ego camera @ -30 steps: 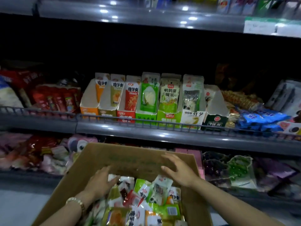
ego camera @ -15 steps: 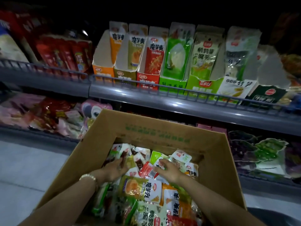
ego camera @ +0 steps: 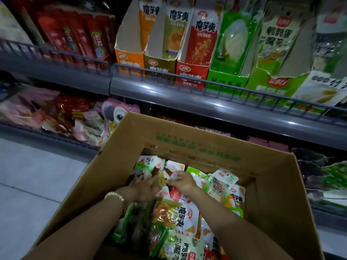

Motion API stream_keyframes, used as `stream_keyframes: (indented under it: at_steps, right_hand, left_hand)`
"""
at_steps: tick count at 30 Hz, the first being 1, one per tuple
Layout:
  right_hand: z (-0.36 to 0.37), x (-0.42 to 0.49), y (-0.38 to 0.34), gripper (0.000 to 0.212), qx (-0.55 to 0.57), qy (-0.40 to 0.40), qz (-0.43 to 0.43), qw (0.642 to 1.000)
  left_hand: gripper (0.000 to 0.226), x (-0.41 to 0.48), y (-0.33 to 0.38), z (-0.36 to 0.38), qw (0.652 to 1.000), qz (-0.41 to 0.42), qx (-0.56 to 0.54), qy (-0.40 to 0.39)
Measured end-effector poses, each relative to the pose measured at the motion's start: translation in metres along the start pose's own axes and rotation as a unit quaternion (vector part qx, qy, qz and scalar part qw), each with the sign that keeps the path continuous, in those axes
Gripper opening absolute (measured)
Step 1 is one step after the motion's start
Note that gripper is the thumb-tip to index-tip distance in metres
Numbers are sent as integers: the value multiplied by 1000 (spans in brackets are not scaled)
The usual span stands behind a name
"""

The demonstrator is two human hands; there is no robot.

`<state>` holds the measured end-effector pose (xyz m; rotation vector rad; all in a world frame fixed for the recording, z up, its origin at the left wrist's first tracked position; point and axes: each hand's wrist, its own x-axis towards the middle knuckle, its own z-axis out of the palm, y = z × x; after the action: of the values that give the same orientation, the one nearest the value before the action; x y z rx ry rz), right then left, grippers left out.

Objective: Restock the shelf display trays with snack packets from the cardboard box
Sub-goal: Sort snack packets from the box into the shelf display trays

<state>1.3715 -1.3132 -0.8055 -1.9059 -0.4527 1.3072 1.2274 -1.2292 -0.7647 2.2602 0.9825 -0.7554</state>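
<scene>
An open cardboard box [ego camera: 197, 147] in front of me holds a loose heap of snack packets [ego camera: 176, 214]. Both my hands are inside it near the far wall. My left hand [ego camera: 144, 187], with a bead bracelet on the wrist, lies with its fingers stretched onto the packets. Close beside it, my right hand [ego camera: 183, 182] pinches a small pale snack packet [ego camera: 173, 175] at its fingertips. Above the box, on the shelf, stand the display trays: orange [ego camera: 129, 59], olive [ego camera: 159, 66], red [ego camera: 191, 74], green [ego camera: 225, 81] and light green [ego camera: 272, 85].
A grey shelf edge with a low wire rail [ego camera: 206, 102] runs between box and trays. Red packs [ego camera: 75, 36] stand left of the trays. The lower shelf holds mixed bags [ego camera: 71, 113] on the left and green ones [ego camera: 336, 175] on the right. Pale floor [ego camera: 28, 184] lies at left.
The view has dropped and moved closer to the box. Both hands pushed deeper toward its far wall and came together; the right hand now pinches a small packet.
</scene>
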Motion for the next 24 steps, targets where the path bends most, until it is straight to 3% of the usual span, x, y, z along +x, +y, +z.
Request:
stream_keyframes:
  at_steps: [5,9,12,16,18,20,22,24]
  right_hand:
    - [-6,-19,-10,41,32,23,-32,999]
    - [-16,-33,-2,26,62,15,-47,997]
    - [-22,-48,-4,34,50,21,-61,997]
    - [-32,-62,-6,23,70,52,-70,994]
    - [-42,-76,-6,29,87,69,-85,990]
    - [-54,-95,-12,35,95,69,-104,988]
    - [-64,-118,-21,34,99,55,-127,985]
    - [-69,-144,-31,30,105,43,-146,983]
  left_hand:
    - [58,-20,19,-6,995,17,-68,-66]
    - [58,-35,32,-2,992,52,-98,-65]
    - [56,-41,35,0,991,71,-98,-57]
    - [53,-59,48,-2,978,103,-172,-61]
    - [52,-75,61,-8,958,139,-250,-25]
    - [57,-89,75,-15,924,151,-347,60]
    - [83,-95,86,-20,883,105,-428,163]
    - [103,-107,101,-24,838,55,-517,164]
